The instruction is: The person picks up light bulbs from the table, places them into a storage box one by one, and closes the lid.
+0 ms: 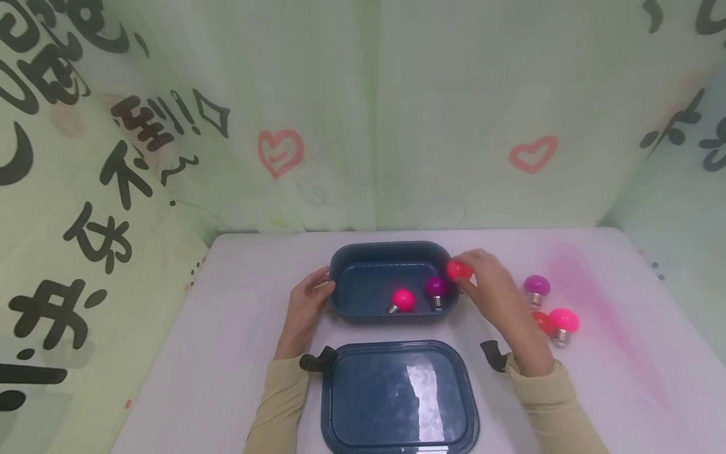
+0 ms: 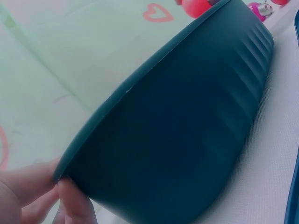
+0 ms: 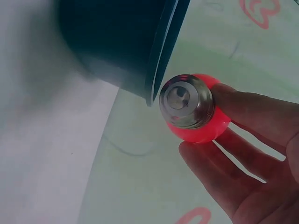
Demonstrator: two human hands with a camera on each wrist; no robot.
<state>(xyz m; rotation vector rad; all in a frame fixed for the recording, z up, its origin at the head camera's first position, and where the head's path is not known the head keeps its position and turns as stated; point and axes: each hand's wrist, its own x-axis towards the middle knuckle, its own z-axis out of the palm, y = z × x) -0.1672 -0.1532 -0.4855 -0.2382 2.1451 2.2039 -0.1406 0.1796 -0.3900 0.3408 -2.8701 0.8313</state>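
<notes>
My left hand (image 1: 307, 302) grips the left end of a dark blue rectangular container (image 1: 363, 248), its fingers at the rim in the left wrist view. Inside the container lie a pink light bulb (image 1: 403, 299) and a purple light bulb (image 1: 436, 287). At the right end of the rim, my right hand (image 1: 495, 293) pinches a red light bulb (image 3: 202, 133) between thumb and fingers. The right wrist view shows its metal base (image 3: 187, 100) facing the camera, beside the container's outer wall (image 3: 117, 42).
A dark blue lid (image 1: 386, 397) lies flat in front of the container. To the right, on the white table (image 1: 215, 353), are another purple bulb (image 1: 536, 285), another red bulb (image 1: 543, 322) and another pink bulb (image 1: 564, 320). Behind the table hangs a pale green curtain (image 1: 397, 126).
</notes>
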